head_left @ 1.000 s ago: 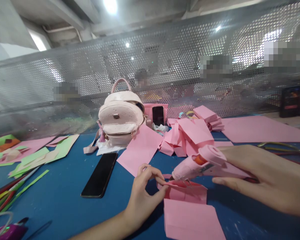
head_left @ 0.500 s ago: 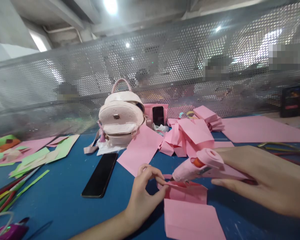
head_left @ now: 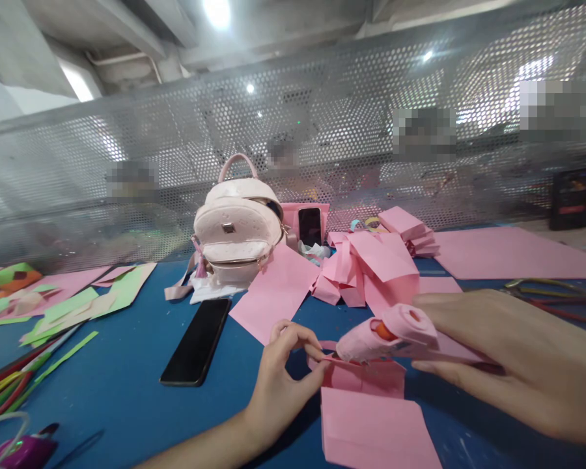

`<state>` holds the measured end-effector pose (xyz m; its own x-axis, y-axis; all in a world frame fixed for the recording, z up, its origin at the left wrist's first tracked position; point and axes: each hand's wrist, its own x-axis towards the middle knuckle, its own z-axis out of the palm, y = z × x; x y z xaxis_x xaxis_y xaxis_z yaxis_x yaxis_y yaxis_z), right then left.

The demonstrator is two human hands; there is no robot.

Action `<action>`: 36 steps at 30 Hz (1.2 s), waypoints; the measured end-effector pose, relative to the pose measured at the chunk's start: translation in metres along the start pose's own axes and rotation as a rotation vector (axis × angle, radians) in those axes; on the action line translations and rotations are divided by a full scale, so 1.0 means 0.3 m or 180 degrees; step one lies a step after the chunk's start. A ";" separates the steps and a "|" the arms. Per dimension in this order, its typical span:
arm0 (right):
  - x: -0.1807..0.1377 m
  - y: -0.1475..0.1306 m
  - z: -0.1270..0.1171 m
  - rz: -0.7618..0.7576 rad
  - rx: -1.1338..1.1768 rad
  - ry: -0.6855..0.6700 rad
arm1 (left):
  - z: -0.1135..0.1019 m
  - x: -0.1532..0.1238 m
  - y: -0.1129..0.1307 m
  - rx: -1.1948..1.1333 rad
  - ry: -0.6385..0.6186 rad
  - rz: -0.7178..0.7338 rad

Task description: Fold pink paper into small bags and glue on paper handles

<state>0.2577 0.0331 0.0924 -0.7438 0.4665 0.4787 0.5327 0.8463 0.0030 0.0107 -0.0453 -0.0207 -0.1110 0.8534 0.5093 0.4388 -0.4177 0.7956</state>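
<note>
A folded pink paper box (head_left: 371,417) stands partly open near the front of the table. My left hand (head_left: 286,381) pinches its far left edge between thumb and fingers, beside a small curled strip of pink paper (head_left: 328,345). From the right, my right hand (head_left: 512,352) grips a pink hot glue gun (head_left: 395,335) by the handle. The gun's nozzle points left and is close to the paper edge by my left fingertips. Whether the tip touches the paper, I cannot tell. The trigger is hidden behind the hand.
Beyond the hands lie a black phone (head_left: 196,342), a pale pink backpack (head_left: 239,228) and crumpled pink paper pieces (head_left: 385,264). Green paper (head_left: 124,290) and coloured sticks (head_left: 19,384) are at left. Scissors (head_left: 547,290) rest at right. A perforated metal screen (head_left: 322,117) bounds the back.
The glue gun and my right hand have dropped slightly, bringing the gun's body lower over the box edge. My left hand keeps its pinch in the same place.
</note>
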 end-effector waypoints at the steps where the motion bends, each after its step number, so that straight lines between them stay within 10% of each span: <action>1: -0.002 -0.004 -0.004 -0.0174 -0.0014 -0.0110 | 0.001 0.000 0.000 -0.0004 -0.0002 -0.0012; 36: 0.002 -0.021 -0.026 -0.0690 -0.0615 0.0221 | 0.000 0.001 0.003 -0.0059 0.0011 -0.0034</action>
<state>0.2570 0.0262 0.0995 -0.8228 0.2560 0.5075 0.4364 0.8566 0.2754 0.0109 -0.0454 -0.0197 -0.1186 0.8568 0.5018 0.4211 -0.4143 0.8069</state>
